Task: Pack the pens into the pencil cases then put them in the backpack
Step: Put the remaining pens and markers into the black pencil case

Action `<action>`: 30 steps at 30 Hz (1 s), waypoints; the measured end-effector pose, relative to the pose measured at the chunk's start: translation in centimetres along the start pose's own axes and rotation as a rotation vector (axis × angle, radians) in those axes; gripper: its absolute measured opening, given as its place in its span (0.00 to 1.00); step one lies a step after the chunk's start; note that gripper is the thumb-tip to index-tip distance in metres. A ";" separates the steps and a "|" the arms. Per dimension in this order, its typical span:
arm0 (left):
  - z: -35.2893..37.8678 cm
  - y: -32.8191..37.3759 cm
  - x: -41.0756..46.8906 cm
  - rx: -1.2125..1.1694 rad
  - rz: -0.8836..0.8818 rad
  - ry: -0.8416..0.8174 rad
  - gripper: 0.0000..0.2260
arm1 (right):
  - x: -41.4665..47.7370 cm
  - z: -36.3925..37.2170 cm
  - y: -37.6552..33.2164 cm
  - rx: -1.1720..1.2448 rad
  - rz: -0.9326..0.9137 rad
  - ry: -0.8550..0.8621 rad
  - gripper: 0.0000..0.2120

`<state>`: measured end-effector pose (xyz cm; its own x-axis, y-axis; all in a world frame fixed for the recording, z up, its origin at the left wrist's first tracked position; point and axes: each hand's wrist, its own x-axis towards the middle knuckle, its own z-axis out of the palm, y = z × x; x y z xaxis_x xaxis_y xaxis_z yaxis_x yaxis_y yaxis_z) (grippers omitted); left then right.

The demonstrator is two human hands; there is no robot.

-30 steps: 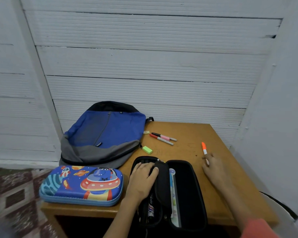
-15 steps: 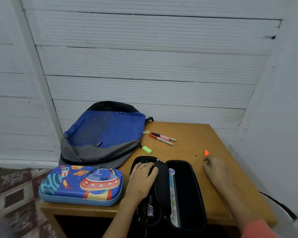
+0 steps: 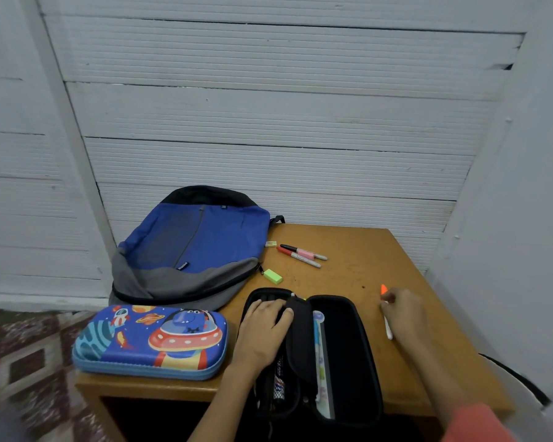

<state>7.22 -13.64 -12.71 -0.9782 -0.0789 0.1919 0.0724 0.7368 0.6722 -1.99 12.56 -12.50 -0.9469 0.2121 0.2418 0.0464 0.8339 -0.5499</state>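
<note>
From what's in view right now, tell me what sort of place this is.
Probably a study corner in a home: a small wooden desk set against a white ribbed wall, patterned floor tiles beside it, and a backpack and cartoon pencil case on top.

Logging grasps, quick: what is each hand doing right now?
Left hand: open, resting on the black pencil case.
Right hand: holding the orange-capped pen.
</note>
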 end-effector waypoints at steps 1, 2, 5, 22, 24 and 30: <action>0.0 0.0 -0.1 0.003 -0.004 -0.003 0.17 | 0.0 -0.1 -0.1 0.017 0.020 -0.009 0.08; -0.1 0.1 -0.1 0.006 -0.007 -0.002 0.17 | 0.1 -0.1 -0.2 0.046 0.037 -0.012 0.08; -0.3 0.4 -0.2 -0.006 0.009 0.008 0.15 | -0.1 -0.5 -1.0 0.166 0.069 -0.003 0.08; -1.3 1.9 -1.0 -0.002 0.067 0.042 0.13 | -9.9 0.2 -5.8 0.321 -0.067 -0.366 0.18; -1.2 1.8 -0.9 -0.001 0.055 0.036 0.13 | -10.4 0.4 -5.9 0.300 -0.081 -0.362 0.18; -1.2 1.8 -0.9 -0.001 0.013 0.019 0.15 | -10.7 0.5 -6.0 0.332 -0.089 -0.406 0.12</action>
<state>8.45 -13.04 -10.85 -0.9734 -0.0823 0.2139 0.0850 0.7373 0.6702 7.72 5.04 -12.15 -0.9926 -0.1210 0.0060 -0.0803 0.6197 -0.7807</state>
